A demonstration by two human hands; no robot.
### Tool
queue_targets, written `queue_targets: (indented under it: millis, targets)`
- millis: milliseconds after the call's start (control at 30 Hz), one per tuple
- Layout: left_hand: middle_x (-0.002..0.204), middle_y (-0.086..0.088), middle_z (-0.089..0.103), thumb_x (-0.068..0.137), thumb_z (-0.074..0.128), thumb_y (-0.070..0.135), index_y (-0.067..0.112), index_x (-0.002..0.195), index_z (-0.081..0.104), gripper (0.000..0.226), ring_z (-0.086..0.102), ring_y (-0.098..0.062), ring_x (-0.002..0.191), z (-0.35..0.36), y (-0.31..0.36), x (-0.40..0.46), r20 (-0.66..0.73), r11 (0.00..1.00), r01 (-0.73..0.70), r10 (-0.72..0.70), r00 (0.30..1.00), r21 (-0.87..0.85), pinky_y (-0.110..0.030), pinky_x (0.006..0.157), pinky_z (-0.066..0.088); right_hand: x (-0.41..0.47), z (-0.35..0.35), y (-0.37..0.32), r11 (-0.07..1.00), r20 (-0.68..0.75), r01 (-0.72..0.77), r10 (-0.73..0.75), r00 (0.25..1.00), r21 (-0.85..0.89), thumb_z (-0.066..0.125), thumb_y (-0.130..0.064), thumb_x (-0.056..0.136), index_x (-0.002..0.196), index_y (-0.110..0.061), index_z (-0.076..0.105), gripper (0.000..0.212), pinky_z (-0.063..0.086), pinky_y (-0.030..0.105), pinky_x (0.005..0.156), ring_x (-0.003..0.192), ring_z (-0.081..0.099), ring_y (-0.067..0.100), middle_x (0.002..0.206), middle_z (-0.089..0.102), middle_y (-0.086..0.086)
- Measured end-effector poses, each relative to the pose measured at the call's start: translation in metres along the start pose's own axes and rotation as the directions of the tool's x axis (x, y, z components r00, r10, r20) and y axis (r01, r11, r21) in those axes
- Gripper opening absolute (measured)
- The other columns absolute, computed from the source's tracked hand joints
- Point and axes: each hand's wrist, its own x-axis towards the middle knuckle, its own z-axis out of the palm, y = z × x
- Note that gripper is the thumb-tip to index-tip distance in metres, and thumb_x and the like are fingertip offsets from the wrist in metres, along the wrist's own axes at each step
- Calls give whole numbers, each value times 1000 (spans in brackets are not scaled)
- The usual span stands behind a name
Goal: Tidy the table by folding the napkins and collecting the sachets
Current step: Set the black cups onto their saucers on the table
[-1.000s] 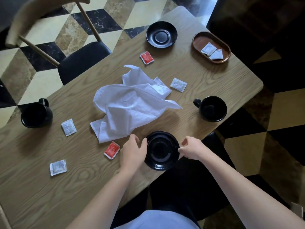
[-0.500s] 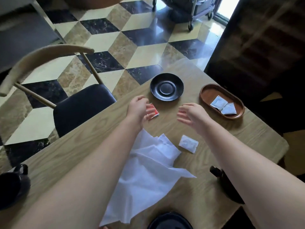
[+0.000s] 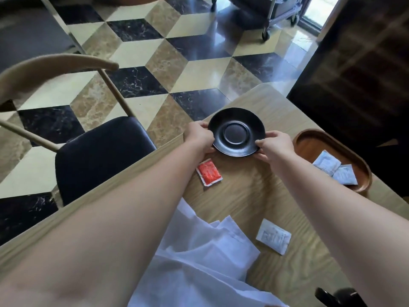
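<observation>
At the far end of the wooden table [image 3: 254, 196], both my hands grip a black saucer [image 3: 236, 131]. My left hand [image 3: 199, 135] holds its left rim and my right hand [image 3: 273, 145] holds its right rim. A red sachet [image 3: 209, 172] lies just nearer than the saucer, beside my left forearm. A white sachet [image 3: 273, 236] lies nearer still, next to the crumpled white napkin [image 3: 199, 262], which my left arm partly hides. A brown oval tray [image 3: 309, 138] on the right holds two white sachets [image 3: 334, 167].
A chair with a dark seat [image 3: 99, 151] and a curved wooden backrest stands at the table's left side. A black cup [image 3: 340, 298] shows at the bottom right edge. A wheeled cart [image 3: 265, 9] stands on the tiled floor beyond the table.
My hands left the near saucer, reached across the table over the napkin and closed on the far saucer's rim. My view tilted up and forward.
</observation>
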Motion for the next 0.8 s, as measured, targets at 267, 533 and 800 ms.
queue_targets:
  millis: [267, 533, 800]
  targets:
    - [104, -20, 65, 78, 54, -21, 17, 95, 61, 42, 70, -35, 91, -88, -4, -21, -44, 986, -38, 31, 999, -163, -32, 57, 62, -35, 46, -28, 968, 196, 201, -171, 966, -148, 63, 12, 84, 101, -8, 64, 26, 61, 36, 66, 66, 65, 25, 82, 64, 17]
    - [99, -16, 68, 79, 59, -17, 19, 93, 63, 39, 72, -29, 88, -206, -52, -73, -210, 976, 9, -56, 976, -219, -27, 55, 59, -100, 130, 1, 900, 395, 289, -148, 907, -327, 71, 8, 78, 91, -13, 70, 25, 64, 43, 71, 77, 75, 32, 86, 71, 17]
    - [96, -10, 66, 81, 58, -15, 24, 89, 60, 39, 69, -25, 92, -266, -114, -109, -330, 954, 75, -173, 928, -289, -31, 58, 60, -150, 182, 34, 560, 525, 532, -192, 829, -635, 73, -8, 71, 83, -7, 75, 12, 60, 37, 75, 84, 71, 29, 83, 76, 13]
